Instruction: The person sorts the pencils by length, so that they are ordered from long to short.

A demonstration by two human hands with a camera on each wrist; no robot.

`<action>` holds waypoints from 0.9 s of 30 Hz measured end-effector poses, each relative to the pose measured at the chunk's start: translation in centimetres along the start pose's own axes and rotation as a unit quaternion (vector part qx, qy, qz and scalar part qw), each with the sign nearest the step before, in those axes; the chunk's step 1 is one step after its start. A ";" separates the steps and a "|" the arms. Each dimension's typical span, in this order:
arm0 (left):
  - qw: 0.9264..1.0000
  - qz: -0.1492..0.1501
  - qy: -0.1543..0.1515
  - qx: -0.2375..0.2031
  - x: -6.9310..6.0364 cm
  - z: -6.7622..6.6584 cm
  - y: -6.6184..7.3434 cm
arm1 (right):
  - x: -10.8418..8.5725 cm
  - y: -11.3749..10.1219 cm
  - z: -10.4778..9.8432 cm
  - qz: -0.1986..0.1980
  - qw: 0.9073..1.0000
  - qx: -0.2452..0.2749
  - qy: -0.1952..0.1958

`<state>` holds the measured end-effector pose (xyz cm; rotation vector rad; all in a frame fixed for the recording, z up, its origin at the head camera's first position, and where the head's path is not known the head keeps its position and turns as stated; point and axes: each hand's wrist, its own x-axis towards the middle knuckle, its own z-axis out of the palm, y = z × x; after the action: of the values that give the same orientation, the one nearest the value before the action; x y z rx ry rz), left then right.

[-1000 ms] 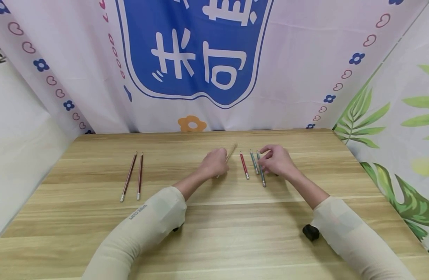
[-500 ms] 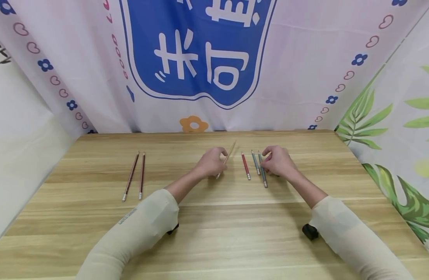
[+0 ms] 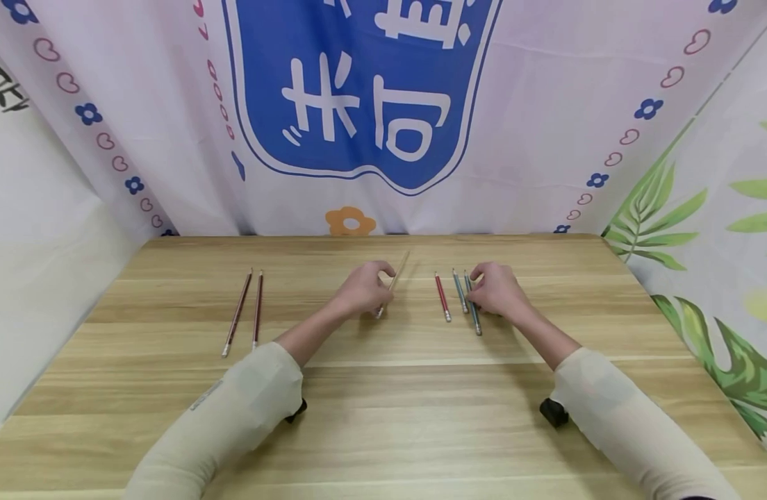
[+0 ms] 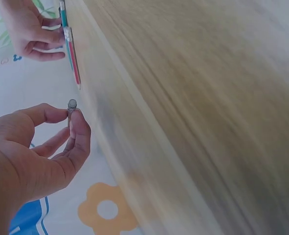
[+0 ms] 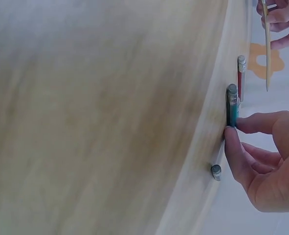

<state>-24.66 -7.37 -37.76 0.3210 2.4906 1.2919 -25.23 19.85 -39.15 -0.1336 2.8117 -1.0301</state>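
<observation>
Your left hand (image 3: pixel 361 289) pinches a slim tan wooden pencil (image 3: pixel 400 269) mid-frame; your right hand (image 3: pixel 495 289) pinches a grey-ended teal pencil (image 3: pixel 475 319), right of centre. The back edge of the wood-grain tabletop (image 3: pixel 421 423) runs near the tan pencil's tip. Broad room lies leftward, up to a pair of maroon pencils (image 3: pixel 239 311). The tan pencil slants, sharpened end to upper right. One short red pencil (image 3: pixel 442 297) sits between your hands.
</observation>
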 end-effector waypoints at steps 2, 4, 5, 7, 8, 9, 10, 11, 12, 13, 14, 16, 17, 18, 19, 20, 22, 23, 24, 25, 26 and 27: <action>1.000 0.001 0.004 -0.004 -0.2 -0.4 -0.3 | 0.1 0.0 0.0 0.006 1.000 -0.002 -0.003; 1.000 0.001 0.007 -0.006 -0.4 -0.7 -0.6 | 0.3 0.0 0.0 0.013 1.000 -0.003 -0.008; 1.000 0.000 0.008 -0.008 -0.5 -0.8 -0.7 | 0.4 0.0 -0.1 0.016 1.000 -0.004 -0.011; 1.000 -0.001 0.011 -0.009 -0.6 -1.1 -1.0 | 0.5 -0.1 -0.1 0.023 1.000 -0.006 -0.017; 1.000 -0.001 0.012 -0.010 -0.6 -1.2 -1.1 | 0.6 -0.1 -0.1 0.027 0.999 -0.007 -0.019; 1.000 -0.002 0.014 -0.012 -0.7 -1.3 -1.3 | 0.6 -0.1 -0.1 0.030 0.999 -0.009 -0.022; 1.000 -0.004 0.015 -0.015 -0.8 -1.4 -1.3 | 0.7 -0.1 -0.2 0.032 0.999 -0.012 -0.023; 1.000 -0.004 0.017 -0.017 -0.9 -1.5 -1.4 | 0.7 -0.2 -0.2 0.035 0.999 -0.014 -0.025; 1.000 -0.005 0.019 -0.016 -0.9 -1.6 -1.5 | 0.8 -0.2 -0.2 0.036 0.999 -0.017 -0.028; 1.000 -0.007 0.020 -0.018 -1.0 -1.7 -1.6 | 0.8 -0.2 -0.3 0.037 0.999 -0.020 -0.029; 1.000 -0.008 0.021 -0.018 -1.1 -1.8 -1.6 | 0.8 -0.3 -0.3 0.038 0.999 -0.021 -0.032; 1.000 -0.012 0.021 -0.018 -1.2 -2.0 -1.6 | 0.8 -0.4 -0.3 0.042 0.998 -0.023 -0.035; 1.000 -0.013 0.022 -0.018 -1.2 -2.1 -1.6 | 0.8 -0.5 -0.3 0.043 0.998 -0.024 -0.036; 0.999 -0.014 0.023 -0.017 -1.2 -2.1 -1.6 | 0.9 -0.6 -0.3 0.046 0.998 -0.025 -0.036; 0.999 -0.015 0.024 -0.017 -1.2 -2.2 -1.6 | 0.9 -0.6 -0.3 0.047 0.998 -0.026 -0.037; 0.999 -0.016 0.024 -0.017 -1.2 -2.3 -1.7 | 0.9 -0.7 -0.3 0.049 0.998 -0.026 -0.038; 0.999 -0.018 0.026 -0.016 -1.3 -2.4 -1.7 | 1.0 -0.8 -0.3 0.053 0.998 -0.028 -0.037; 0.999 -0.019 0.027 -0.017 -1.3 -2.4 -1.7 | 1.0 -0.8 -0.3 0.054 0.997 -0.028 -0.037; 0.999 -0.020 0.027 -0.016 -1.3 -2.5 -1.7 | 1.0 -0.8 -0.2 0.055 0.997 -0.029 -0.037; 0.999 -0.021 0.028 -0.014 -1.3 -2.5 -1.8 | 1.0 -0.9 -0.2 0.055 0.997 -0.029 -0.038; 0.999 -0.022 0.028 -0.014 -1.4 -2.6 -1.8 | 1.0 -0.9 -0.2 0.055 0.997 -0.029 -0.039; 0.999 -0.023 0.029 -0.014 -1.4 -2.6 -1.8 | 1.0 -0.9 -0.2 0.057 0.997 -0.030 -0.038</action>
<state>-24.46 -10.83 -37.62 0.2211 2.5104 1.3337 -26.25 19.15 -38.55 -0.0194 2.7472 -0.8959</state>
